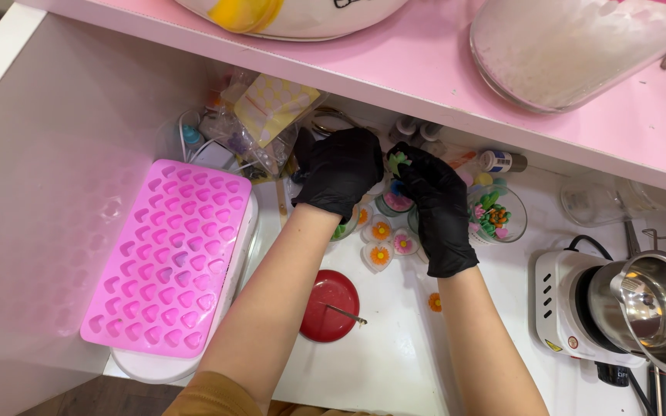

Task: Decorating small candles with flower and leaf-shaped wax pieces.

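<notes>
Both my hands wear black gloves and reach under a pink shelf. My right hand pinches a small green piece at its fingertips. My left hand is curled beside it, close to the same piece; I cannot tell whether it holds anything. Below the hands lie small clear heart-shaped pieces with orange and pink flowers. A clear bowl of small coloured decorations stands just right of my right hand.
A pink silicone mould with heart cavities rests on a white base at the left. A red lid with a thin metal tool lies in front. At the right, a steel pot sits on a white hot plate. Bags and bottles crowd the back.
</notes>
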